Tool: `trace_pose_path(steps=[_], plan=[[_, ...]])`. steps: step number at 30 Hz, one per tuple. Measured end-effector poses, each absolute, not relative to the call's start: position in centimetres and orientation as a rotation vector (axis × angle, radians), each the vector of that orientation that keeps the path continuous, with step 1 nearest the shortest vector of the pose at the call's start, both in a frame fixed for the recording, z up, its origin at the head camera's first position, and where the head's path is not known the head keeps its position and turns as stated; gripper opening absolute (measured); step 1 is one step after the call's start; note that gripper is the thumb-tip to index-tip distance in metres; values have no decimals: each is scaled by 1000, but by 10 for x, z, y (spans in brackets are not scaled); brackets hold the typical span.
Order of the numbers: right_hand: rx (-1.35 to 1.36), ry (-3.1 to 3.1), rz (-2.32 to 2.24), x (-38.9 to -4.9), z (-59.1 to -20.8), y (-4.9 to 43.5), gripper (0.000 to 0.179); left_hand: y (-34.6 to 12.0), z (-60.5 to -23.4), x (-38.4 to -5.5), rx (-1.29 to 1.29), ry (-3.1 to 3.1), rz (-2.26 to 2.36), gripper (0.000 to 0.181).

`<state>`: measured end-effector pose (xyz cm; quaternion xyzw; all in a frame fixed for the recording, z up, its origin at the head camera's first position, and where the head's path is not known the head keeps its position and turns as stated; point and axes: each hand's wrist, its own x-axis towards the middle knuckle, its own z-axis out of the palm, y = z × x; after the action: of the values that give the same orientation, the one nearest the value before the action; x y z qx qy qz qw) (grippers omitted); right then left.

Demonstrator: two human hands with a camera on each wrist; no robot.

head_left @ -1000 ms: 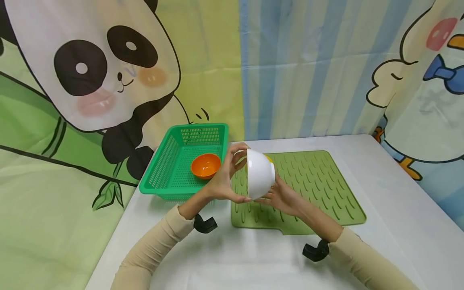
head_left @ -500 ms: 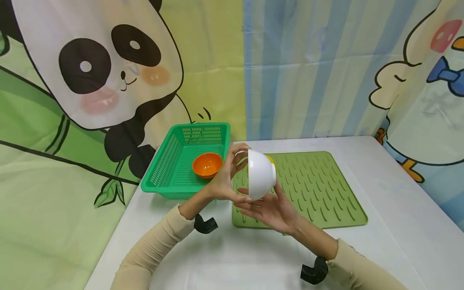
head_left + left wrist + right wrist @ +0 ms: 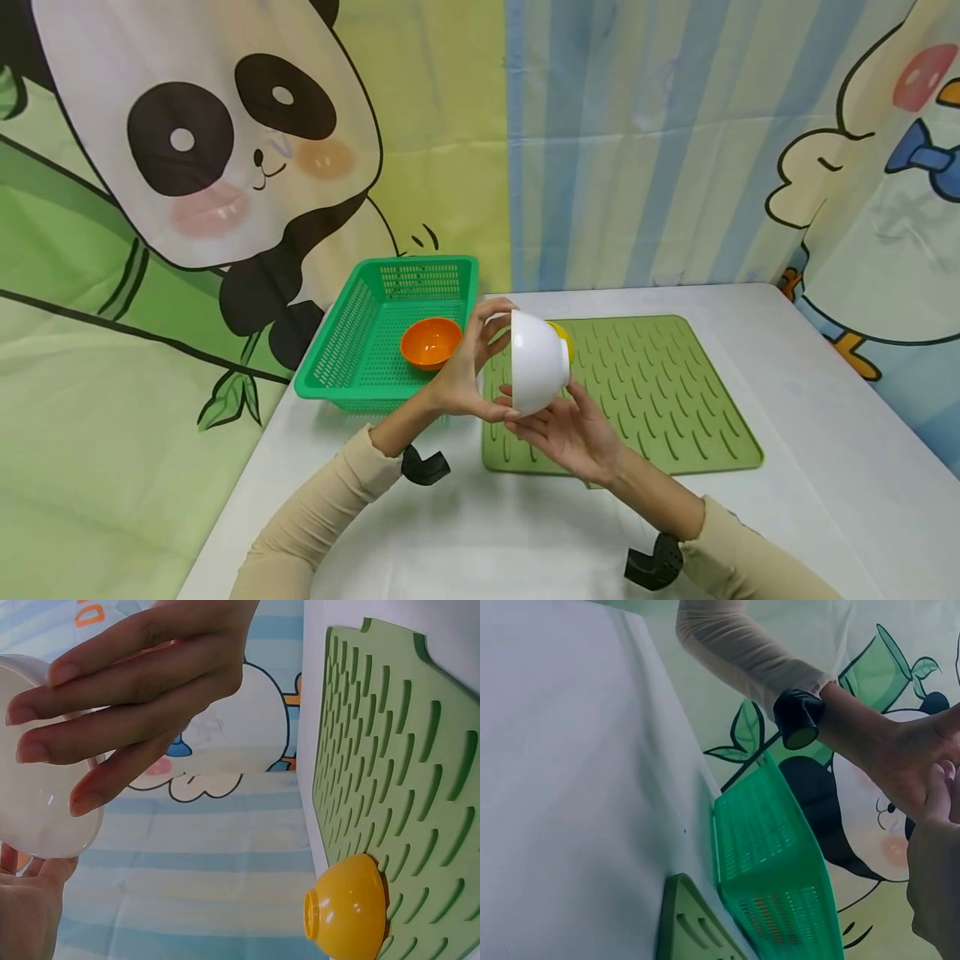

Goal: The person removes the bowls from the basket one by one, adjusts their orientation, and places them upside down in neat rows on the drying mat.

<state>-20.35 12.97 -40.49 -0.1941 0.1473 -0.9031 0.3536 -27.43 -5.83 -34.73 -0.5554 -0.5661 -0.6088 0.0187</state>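
Observation:
My left hand holds a glossy white bowl by its rim, fingers at the far side and thumb at the near side. The bowl lies tipped on its side in the air, its mouth toward this hand and its foot to the right. My right hand is just below the bowl, its fingers extended leftward along the lower side and its thumb up near the foot. Behind the white bowl a yellow bowl is mostly hidden; in the left wrist view this yellow bowl rests upside down on the green mat.
An orange bowl sits inside a green plastic basket at the back left. The green ridged mat covers the middle right of the white table. A printed cloth hangs behind and at the sides.
My right hand has drawn back from behind the white bowl toward the near side, and its fingers have shifted slightly since. The left hand keeps the bowl in nearly the same place.

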Motion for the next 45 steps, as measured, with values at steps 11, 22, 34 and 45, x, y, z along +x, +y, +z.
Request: trace_pose_path(steps=[11, 22, 34, 45], plan=[[-457, 545, -2374, -204, -397, 135, 53, -57, -346, -278, -1746, -1746, -1896, 121], [-258, 1044, -2356, -210, -380, 155, 52, -65, -316, -259, -1650, -1952, -1760, 102], [-210, 1776, -1979, -219, -357, 184, 59, -66, -329, -265, -1498, -2220, -1529, 109], [-60, 2072, -1731, -226, -345, 195, 55, -47, -376, -269, -1323, -2371, -1179, 107]])
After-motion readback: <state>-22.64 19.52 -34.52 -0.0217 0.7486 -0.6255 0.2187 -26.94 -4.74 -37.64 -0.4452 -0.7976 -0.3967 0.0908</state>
